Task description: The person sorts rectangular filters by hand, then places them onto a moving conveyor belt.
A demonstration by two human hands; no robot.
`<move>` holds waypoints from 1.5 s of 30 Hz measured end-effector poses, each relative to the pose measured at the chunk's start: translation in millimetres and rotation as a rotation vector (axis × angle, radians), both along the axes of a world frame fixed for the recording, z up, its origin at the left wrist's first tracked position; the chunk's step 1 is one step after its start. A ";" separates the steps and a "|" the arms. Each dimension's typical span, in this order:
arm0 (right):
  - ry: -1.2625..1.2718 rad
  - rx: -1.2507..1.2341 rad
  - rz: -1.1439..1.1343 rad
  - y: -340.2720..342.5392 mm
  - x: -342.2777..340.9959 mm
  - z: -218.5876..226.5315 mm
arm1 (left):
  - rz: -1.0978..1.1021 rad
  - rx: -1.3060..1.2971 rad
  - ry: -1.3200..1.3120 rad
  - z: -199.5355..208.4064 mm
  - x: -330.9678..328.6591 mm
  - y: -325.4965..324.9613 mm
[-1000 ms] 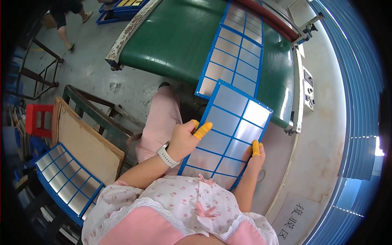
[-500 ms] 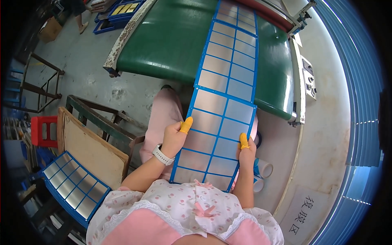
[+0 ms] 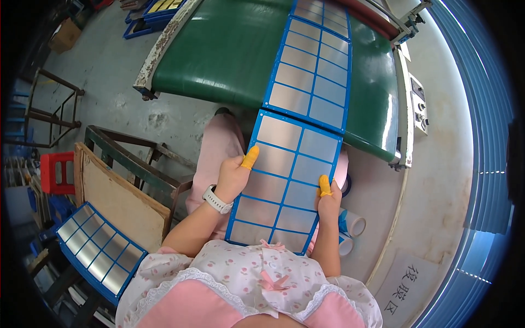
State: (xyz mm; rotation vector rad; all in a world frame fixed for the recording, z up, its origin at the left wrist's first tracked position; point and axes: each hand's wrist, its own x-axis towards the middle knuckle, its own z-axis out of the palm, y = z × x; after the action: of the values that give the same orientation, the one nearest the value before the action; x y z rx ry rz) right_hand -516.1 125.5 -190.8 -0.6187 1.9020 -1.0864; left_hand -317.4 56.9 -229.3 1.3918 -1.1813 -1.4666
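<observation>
Both my hands hold a flat blue-framed sheet (image 3: 266, 187) with a grid of silver rectangles, its near end against my apron. My left hand (image 3: 232, 177) grips the left edge, its thumb in a yellow finger cot. On the right edge my right hand (image 3: 329, 202) is closed, its thumb also in a yellow cot. Just beyond the far edge of the held sheet, another blue-gridded sheet (image 3: 309, 72) lies on the green conveyor belt (image 3: 219, 52), with a narrow dark gap between the two. A third such sheet (image 3: 321, 12) lies farther on, near the red roller (image 3: 365, 15).
At lower left a stack of similar sheets (image 3: 98, 252) sits beside a wooden board (image 3: 117, 199). Nearby stand a red stool (image 3: 56, 173) and a green metal frame (image 3: 128, 153). White rolls (image 3: 354, 224) lie to my right. A control box (image 3: 419, 106) is mounted beside the belt.
The sheets on the belt have shifted slightly away, and a gap now shows before the held sheet. Both hands keep their grip. A person's legs at upper left have gone from view.
</observation>
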 end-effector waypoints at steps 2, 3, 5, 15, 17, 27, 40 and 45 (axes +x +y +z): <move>0.024 0.014 -0.014 -2.9 1.1 1.8 | -0.010 -0.011 -0.028 2.5 -0.9 -2.2; 0.049 0.025 -0.029 -4.1 1.2 2.0 | -0.009 -0.003 -0.031 4.8 -2.7 -3.2; 0.022 -0.002 -0.033 -5.0 -1.4 -1.5 | -0.007 0.005 -0.033 9.1 -4.3 -5.8; -0.038 -0.047 -0.034 -16.5 -8.4 -4.0 | -0.012 0.016 -0.027 9.5 -10.0 -17.5; -0.061 -0.062 -0.040 -19.4 -10.4 -5.8 | -0.018 0.016 -0.024 12.6 -12.0 -20.0; -0.043 -0.108 0.018 -34.0 -20.2 -6.7 | 0.018 0.005 -0.024 6.0 -18.4 -31.9; -0.083 -0.130 0.097 -46.5 -35.6 -2.1 | 0.035 0.121 -0.065 30.2 -30.2 -45.4; -0.074 -0.166 0.046 -43.4 -37.2 -2.4 | 0.054 0.170 -0.012 31.1 -34.1 -54.1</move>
State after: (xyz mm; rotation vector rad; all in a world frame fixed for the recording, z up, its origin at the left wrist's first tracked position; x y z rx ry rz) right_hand -553.3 82.1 -193.2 -0.7014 1.7377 -1.2295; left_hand -351.5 2.8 -198.2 1.5364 -1.0380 -1.5511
